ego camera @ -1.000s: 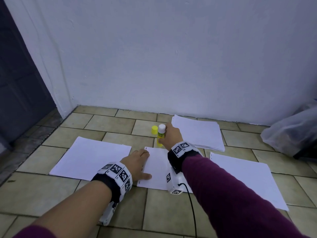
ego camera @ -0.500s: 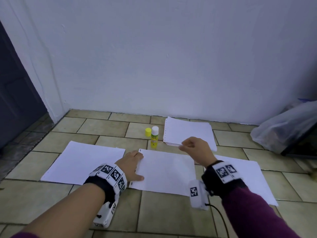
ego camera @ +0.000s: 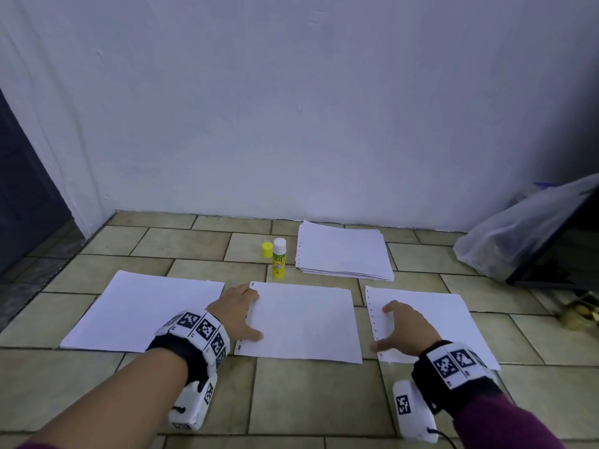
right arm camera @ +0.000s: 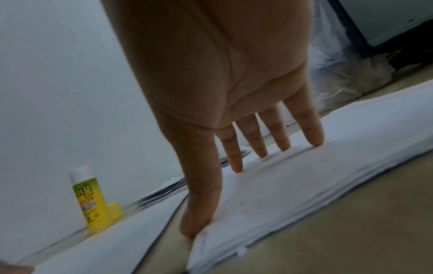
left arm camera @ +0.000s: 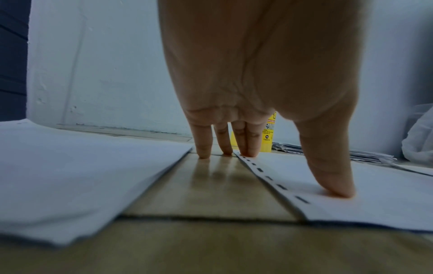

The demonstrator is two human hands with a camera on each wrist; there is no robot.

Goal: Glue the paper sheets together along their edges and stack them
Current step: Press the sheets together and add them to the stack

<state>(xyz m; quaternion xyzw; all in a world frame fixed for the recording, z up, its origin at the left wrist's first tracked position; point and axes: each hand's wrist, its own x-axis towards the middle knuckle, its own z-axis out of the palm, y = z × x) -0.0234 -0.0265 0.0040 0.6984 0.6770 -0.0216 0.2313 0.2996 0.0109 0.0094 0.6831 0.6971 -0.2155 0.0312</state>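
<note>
Nearest us, our left hand (ego camera: 238,314) lies spread flat, thumb pressing the punched edge of the middle sheet (ego camera: 304,322), while our right hand (ego camera: 403,328) rests open-fingered on the right sheet (ego camera: 431,319), gripping nothing. We judge gluing is done: next, lift that right sheet onto the middle one, edges aligned; farther off stands the uncapped glue stick (ego camera: 279,262) beside the paper stack (ego camera: 343,251).

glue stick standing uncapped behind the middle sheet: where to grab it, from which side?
Judging by its pose, take the glue stick round its yellow labelled barrel, below the exposed white tip. It stands upright. Come from the near side, over the middle sheet: the yellow cap sits close on its left, the paper stack on its right.
</note>
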